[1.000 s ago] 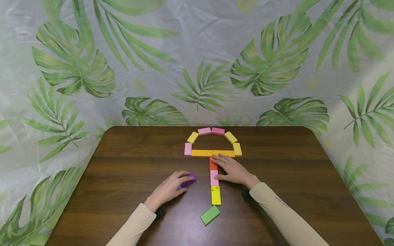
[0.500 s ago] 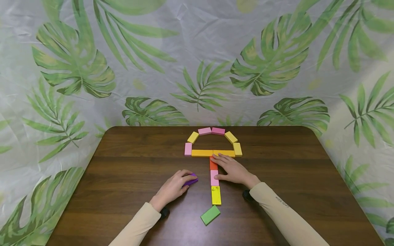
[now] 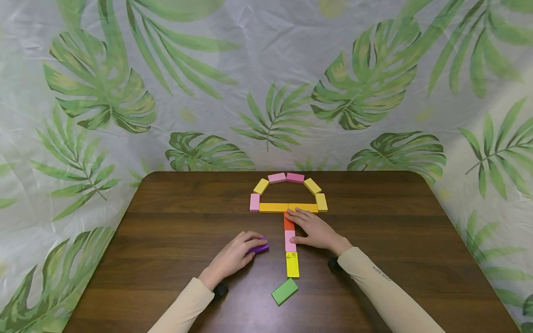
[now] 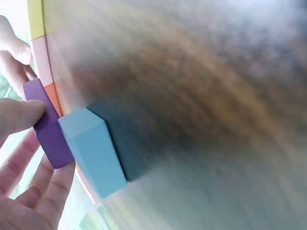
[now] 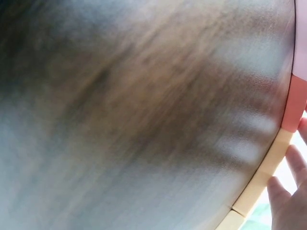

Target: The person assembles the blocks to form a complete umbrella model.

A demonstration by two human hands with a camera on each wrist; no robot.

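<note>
My left hand [image 3: 231, 254] pinches a purple block [image 3: 261, 249] between thumb and fingers, left of a row of blocks. In the left wrist view, a light blue block [image 4: 93, 153] lies on the table close beside the purple one; the head view hides it behind the hand. The right hand [image 3: 319, 230] rests with extended fingers by the top of the row. Its fingertips touch the red block [image 3: 288, 223] and the right one of two orange blocks [image 3: 303, 206]. Its thumb reaches the pink block [image 3: 289, 243] below.
A yellow block [image 3: 292, 265] ends the straight row, with a green block [image 3: 285, 291] lying askew below it. Pink and yellow blocks [image 3: 261, 186] form an arch above the orange bar [image 3: 273, 207]. The wooden table [image 3: 166, 240] meets a leaf-patterned cloth [image 3: 270, 69] behind.
The left hand has shifted slightly right with the purple block, which has turned a little. A bit of blue seen under that hand a second ago is now hidden. The right hand stays put.
</note>
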